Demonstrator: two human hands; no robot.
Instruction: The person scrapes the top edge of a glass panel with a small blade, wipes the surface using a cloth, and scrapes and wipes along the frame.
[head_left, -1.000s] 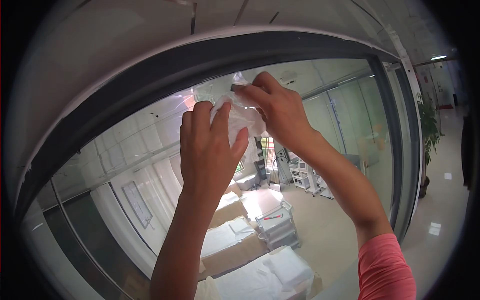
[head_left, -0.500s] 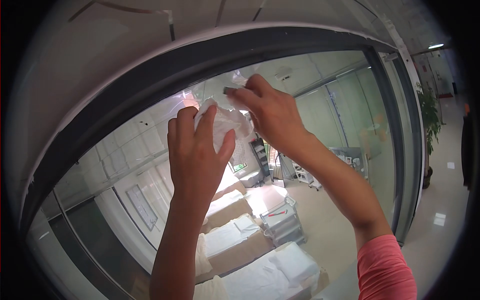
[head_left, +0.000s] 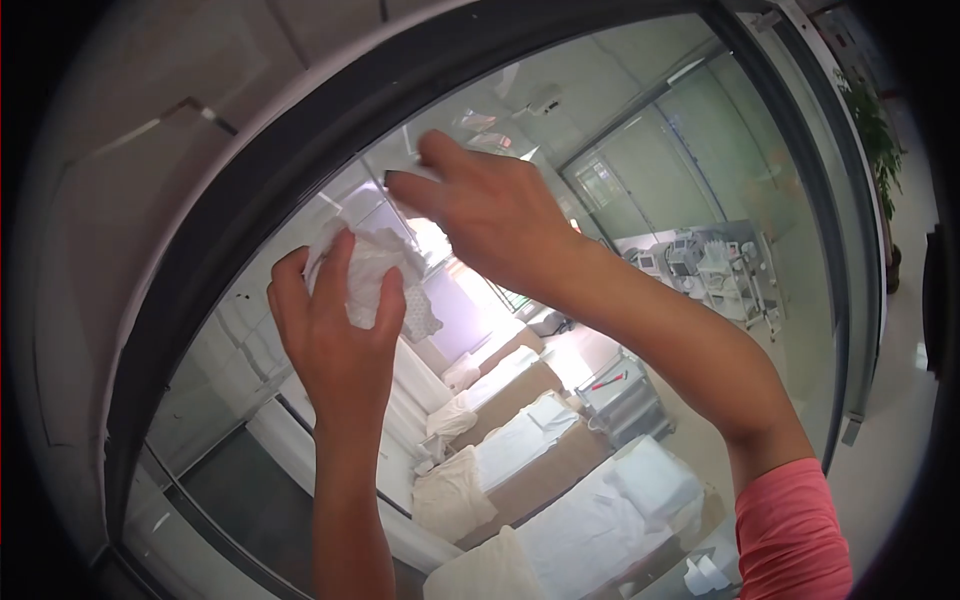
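My left hand (head_left: 338, 345) is raised before a glass pane (head_left: 655, 150), its fingers curled round a crumpled white paper towel (head_left: 372, 268). Part of the towel hangs out past the thumb, with a dotted texture along its edge. Up and to the right, my right hand (head_left: 490, 210) is bent at the wrist, its fingers drawn together near the glass. A small dark tip shows at those fingers; I cannot tell what it belongs to.
A dark frame (head_left: 225, 170) borders the glass. Through it appear several beds with white sheets (head_left: 590, 520), a grey trolley (head_left: 625, 405) with a red item on top, and equipment (head_left: 700, 260) farther right. A leafy plant (head_left: 878, 135) stands outside the frame.
The view has tilted and shifted. Both hands now sit farther left in it, and my right hand has moved away from the towel, leaving a wider gap between the hands.
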